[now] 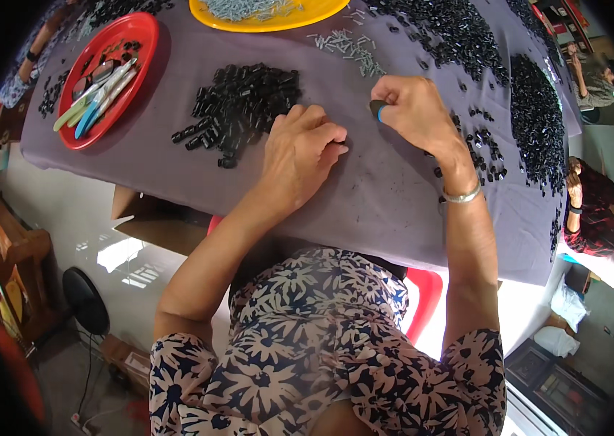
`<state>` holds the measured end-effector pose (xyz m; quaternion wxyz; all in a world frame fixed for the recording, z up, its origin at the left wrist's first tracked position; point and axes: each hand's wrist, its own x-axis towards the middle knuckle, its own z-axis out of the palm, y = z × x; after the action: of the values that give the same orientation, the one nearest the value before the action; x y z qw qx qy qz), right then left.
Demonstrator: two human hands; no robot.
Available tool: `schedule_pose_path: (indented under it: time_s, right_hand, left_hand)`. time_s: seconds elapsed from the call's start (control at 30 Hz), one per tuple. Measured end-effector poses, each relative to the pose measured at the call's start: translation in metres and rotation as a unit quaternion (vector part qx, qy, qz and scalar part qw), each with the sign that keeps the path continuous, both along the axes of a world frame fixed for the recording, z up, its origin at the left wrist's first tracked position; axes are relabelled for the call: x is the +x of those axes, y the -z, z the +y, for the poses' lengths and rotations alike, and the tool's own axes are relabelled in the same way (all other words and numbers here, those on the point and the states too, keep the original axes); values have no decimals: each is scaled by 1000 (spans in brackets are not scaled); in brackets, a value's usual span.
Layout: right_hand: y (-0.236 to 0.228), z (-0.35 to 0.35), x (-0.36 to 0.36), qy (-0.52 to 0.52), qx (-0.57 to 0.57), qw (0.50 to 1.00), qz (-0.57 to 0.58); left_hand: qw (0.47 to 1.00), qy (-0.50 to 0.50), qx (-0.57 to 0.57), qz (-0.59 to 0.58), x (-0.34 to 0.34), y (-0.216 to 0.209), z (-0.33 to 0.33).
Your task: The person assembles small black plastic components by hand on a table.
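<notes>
My left hand is over the cloth beside a pile of small black plastic parts, thumb and forefinger pinched together. A small dark bit shows at its fingertips, too hidden to name. To the right, my right hand is raised a little from the left one, fingers curled into the palm. A dark, rounded piece with a blue edge shows at its thumb; its kind is unclear. Small grey pins or screws lie beyond the hands.
A red plate with blue- and green-handled knives stands at left. A yellow plate of grey pins is at the far edge. More black parts cover the cloth at right. Other people are at the right.
</notes>
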<state>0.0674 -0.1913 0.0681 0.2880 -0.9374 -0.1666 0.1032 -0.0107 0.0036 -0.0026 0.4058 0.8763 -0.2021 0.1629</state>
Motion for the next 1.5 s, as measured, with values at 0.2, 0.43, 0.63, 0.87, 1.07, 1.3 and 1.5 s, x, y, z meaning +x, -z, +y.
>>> schedule_pose_path:
  time_s: [0.2,0.43,0.63,0.87,1.07,1.3,1.5]
  right_hand:
    - [31,0,-38,-18,309,946,92]
    - [55,9,-54,-5,318,948,27]
    - [54,13,-55,-19,236,969,-64]
    - [48,15,-55,-52,193,969,-146]
    - [46,15,-59,-83,180,965,-170]
    - [48,16,-60,-98,180,957,-204]
    - [45,15,-57,-81,175,968,-163]
  left_hand:
    - [1000,9,5,9,5,-1,2]
    - [1000,9,16,21,4,-1,2]
    - [1000,6,8,15,4,0,2]
    - [1000,7,18,11,5,0,1]
    - [1000,11,28,3,4,-1,3]
    - [1000,10,23,0,4,0,3]
    - [1000,14,7,-9,7,1,1]
